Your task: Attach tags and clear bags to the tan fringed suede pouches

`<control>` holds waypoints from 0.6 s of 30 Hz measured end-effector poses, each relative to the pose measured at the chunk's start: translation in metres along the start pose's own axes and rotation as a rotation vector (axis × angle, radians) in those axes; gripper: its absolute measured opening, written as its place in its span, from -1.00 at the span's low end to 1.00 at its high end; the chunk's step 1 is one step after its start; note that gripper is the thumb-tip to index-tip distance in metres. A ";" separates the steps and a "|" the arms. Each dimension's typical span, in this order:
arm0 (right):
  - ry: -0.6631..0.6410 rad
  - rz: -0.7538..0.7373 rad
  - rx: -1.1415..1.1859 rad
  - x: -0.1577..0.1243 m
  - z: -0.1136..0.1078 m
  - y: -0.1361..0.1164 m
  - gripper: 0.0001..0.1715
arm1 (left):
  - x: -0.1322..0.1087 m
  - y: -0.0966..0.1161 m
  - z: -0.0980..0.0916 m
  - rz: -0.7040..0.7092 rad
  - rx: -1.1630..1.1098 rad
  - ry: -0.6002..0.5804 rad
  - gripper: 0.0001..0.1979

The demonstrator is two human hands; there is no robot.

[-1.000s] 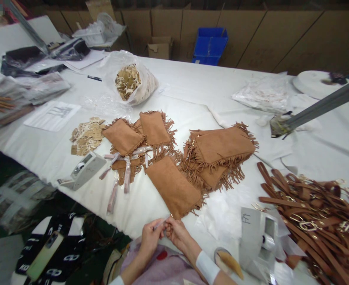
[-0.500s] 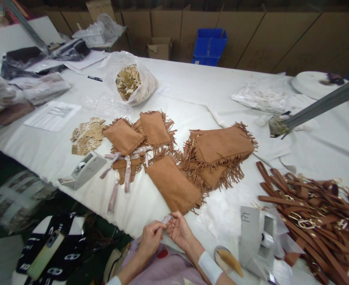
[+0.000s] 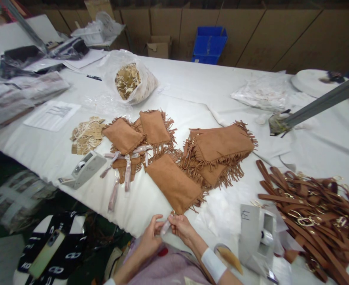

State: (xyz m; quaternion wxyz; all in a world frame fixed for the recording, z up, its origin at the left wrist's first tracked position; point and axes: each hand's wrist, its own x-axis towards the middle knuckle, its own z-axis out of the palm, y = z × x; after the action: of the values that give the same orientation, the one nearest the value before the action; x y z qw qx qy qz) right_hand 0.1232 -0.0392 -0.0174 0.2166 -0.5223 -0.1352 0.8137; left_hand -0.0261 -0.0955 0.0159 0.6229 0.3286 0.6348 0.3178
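Observation:
My left hand [image 3: 149, 236] and my right hand [image 3: 182, 227] meet at the table's near edge, both pinching a small pale strip [image 3: 165, 226], perhaps tape or film. Just above them lies a tan fringed suede pouch [image 3: 173, 183] with its near corner close to my fingers. My right wrist wears a white band [image 3: 213, 266]. A grey tape dispenser [image 3: 257, 237] stands to the right of my right arm.
More fringed pouches are piled at centre [image 3: 220, 146] and left of centre [image 3: 139, 134]. Brown straps with gold buckles [image 3: 311, 213] heap at the right. A second dispenser [image 3: 84, 169], paper tags [image 3: 87, 134], a bag of tags [image 3: 131, 81] and a phone [image 3: 44, 253] sit to the left.
My hands have kept working the pale strip between the fingers, shifting slightly. A person's hand at the far left edge has gone from view.

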 end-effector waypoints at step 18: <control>0.073 -0.130 -0.237 0.013 -0.016 0.009 -0.54 | 0.035 0.015 0.016 -0.452 -0.122 -0.194 -0.55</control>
State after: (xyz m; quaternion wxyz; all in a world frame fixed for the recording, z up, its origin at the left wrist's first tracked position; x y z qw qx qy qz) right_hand 0.1311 -0.0409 -0.0383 0.2104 -0.5635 -0.2559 0.7567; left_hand -0.0101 -0.0579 0.0076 0.7549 0.1693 0.6089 0.1752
